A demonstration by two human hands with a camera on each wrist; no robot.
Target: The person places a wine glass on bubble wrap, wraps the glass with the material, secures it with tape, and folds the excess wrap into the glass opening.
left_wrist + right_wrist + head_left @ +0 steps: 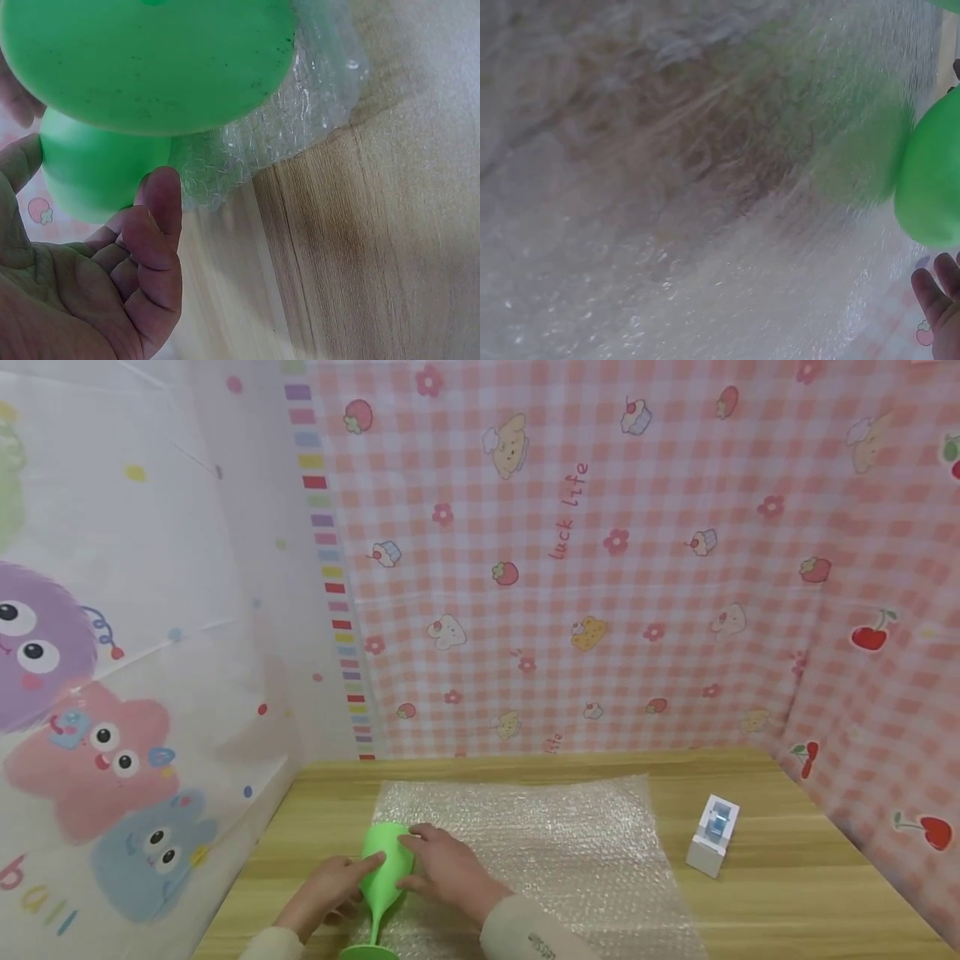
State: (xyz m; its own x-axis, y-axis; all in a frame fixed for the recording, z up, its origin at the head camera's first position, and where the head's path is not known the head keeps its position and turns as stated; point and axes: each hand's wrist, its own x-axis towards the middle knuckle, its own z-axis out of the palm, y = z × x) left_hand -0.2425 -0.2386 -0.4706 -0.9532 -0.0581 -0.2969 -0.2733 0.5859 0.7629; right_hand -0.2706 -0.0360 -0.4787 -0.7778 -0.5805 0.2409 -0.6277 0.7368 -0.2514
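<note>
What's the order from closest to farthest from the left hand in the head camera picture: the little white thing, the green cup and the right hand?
1. Green cup: touching the left hand.
2. Right hand: on the cup's right side.
3. Little white thing: way over on the table's right, past the bubble wrap.

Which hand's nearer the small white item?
Right. The right hand, at the right of the green goblet, is left of the small white item, across the bubble wrap; the left hand, at the goblet's left, is farther left.
</note>
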